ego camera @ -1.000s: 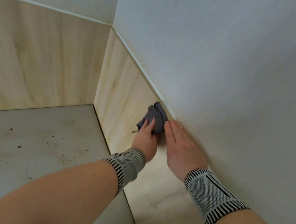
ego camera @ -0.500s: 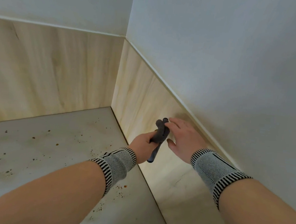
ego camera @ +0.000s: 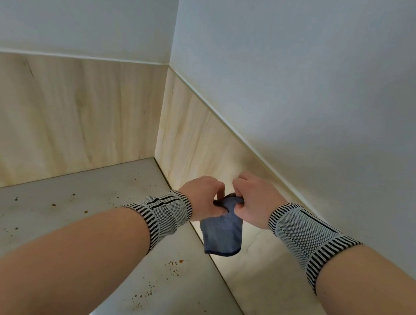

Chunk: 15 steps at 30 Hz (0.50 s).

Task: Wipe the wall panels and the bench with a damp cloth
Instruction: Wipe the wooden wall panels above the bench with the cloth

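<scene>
A blue-grey cloth (ego camera: 222,232) hangs in the air between my hands, in front of the right wall panel. My left hand (ego camera: 203,197) grips its upper edge from the left with curled fingers. From the other side my right hand (ego camera: 254,201) pinches the same edge. Light wooden wall panels line the corner: one on the back wall (ego camera: 69,120), one on the right wall (ego camera: 198,142). Below them lies the grey bench (ego camera: 75,212), speckled with brown spots. The cloth touches neither panel nor bench.
White painted wall (ego camera: 306,78) rises above the panels. The panels meet in a corner at the back of the bench. A thin crack marks the right panel close to the cloth. Both wrists wear striped knitted bands.
The cloth came off the right panel, where my left hand pressed it. Both hands pulled back from the wall, and my right hand took hold of it; it now hangs unfolded between them.
</scene>
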{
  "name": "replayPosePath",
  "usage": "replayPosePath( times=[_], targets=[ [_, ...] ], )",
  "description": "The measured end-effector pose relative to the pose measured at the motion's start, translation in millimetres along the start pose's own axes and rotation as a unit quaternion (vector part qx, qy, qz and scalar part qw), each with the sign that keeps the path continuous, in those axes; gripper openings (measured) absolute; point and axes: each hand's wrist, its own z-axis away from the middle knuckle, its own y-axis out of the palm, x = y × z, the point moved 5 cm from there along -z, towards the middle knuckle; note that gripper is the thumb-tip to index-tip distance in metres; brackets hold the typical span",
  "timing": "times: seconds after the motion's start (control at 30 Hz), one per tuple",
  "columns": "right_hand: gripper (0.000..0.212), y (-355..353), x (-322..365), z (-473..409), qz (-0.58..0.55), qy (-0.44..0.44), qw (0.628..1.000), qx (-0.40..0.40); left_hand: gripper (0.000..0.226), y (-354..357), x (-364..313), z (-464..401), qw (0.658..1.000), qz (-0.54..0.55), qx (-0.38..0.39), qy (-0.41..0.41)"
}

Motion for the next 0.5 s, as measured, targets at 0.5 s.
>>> replayPosePath(
  times=[0.5],
  targets=[
    [0.039,6.6,-10.7,6.4,0.126,0.081,0.988,0.04,0.041,19.0,28.9,9.9,0.96,0.11,0.147,-0.209]
  ],
)
